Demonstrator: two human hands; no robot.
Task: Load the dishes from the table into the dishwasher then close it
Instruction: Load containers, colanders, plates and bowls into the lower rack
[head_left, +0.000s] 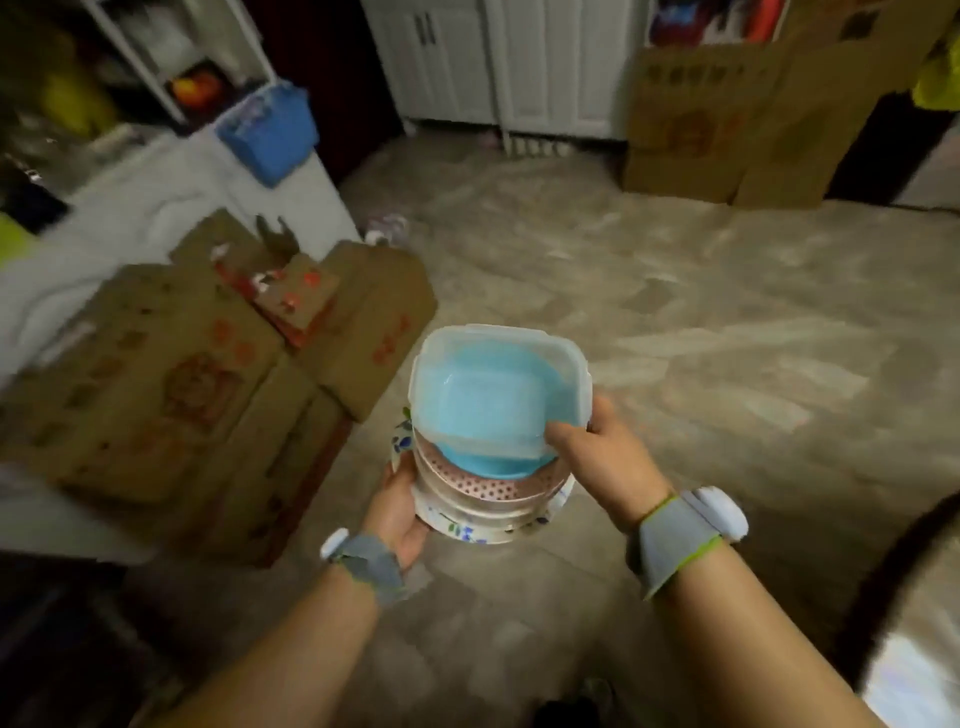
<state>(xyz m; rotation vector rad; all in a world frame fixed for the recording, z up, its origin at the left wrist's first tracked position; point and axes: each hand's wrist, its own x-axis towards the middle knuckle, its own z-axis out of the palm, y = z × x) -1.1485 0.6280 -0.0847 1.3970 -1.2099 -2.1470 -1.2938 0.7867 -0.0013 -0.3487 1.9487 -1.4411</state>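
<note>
While we stand over the floor (649, 322), we carry a stack of dishes in both hands, held in the air. Our left hand (397, 512) cups under the plate (470, 532) at the bottom, fingers curled round its rim. Our right hand (602, 457) grips the clear tub (498, 387) on top, thumb hooked inside its rim. Under the tub sit a blue bowl (488, 465) and a pink strainer (483, 488). Boxes (171, 395) lie on the left, white cabinets (498, 62) well ahead.
</note>
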